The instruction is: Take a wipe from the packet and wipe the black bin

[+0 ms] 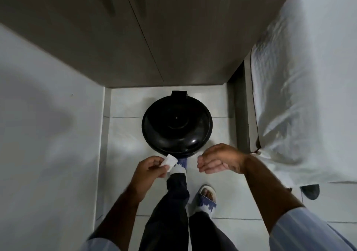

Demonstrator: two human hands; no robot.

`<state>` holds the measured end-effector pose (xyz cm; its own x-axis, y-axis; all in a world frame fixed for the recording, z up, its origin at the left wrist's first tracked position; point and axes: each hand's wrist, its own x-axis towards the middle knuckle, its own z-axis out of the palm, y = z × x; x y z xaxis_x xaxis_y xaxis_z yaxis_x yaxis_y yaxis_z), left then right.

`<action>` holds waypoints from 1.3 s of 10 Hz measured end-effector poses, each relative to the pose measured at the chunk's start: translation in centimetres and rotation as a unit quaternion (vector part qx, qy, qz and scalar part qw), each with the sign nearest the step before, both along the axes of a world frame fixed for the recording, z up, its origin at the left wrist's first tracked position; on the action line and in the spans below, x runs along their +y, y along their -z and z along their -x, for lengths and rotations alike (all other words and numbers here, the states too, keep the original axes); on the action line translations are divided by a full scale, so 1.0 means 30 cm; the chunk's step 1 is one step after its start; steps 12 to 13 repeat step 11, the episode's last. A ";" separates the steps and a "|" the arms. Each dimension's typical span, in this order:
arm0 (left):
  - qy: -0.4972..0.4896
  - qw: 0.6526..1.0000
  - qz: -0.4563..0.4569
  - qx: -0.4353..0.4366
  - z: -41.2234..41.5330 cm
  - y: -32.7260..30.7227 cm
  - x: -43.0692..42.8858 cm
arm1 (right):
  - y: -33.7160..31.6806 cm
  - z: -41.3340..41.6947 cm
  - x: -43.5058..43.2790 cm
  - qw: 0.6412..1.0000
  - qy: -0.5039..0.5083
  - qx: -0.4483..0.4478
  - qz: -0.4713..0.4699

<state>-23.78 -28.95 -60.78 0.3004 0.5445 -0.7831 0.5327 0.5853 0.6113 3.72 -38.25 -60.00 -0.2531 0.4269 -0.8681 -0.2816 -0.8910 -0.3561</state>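
A round black bin with a glossy closed lid stands on the white tiled floor, seen from above. My left hand is just in front of its near edge and pinches a small folded white wipe. My right hand hovers to the right of the bin's near edge, fingers loosely curled and apart, holding nothing. My left foot in a blue-and-white slipper touches the bin's base. The wipe packet is not in view.
Grey cupboard doors rise behind the bin. A white wall closes the left side. A bed with white sheets fills the right. My other slippered foot stands on the tiles, and a dark object lies under the bed's edge.
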 end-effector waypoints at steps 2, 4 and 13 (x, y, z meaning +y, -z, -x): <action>0.211 0.955 0.204 0.051 0.083 0.061 -0.007 | 0.104 0.029 -0.040 0.985 -0.152 -0.030 0.080; 0.051 0.988 0.031 0.141 -0.043 0.151 0.062 | 0.201 0.052 -0.028 0.967 -0.122 -0.223 0.004; 0.025 0.991 -0.050 0.123 -0.224 0.052 0.122 | 0.118 0.005 0.025 0.932 -0.099 -0.337 -0.091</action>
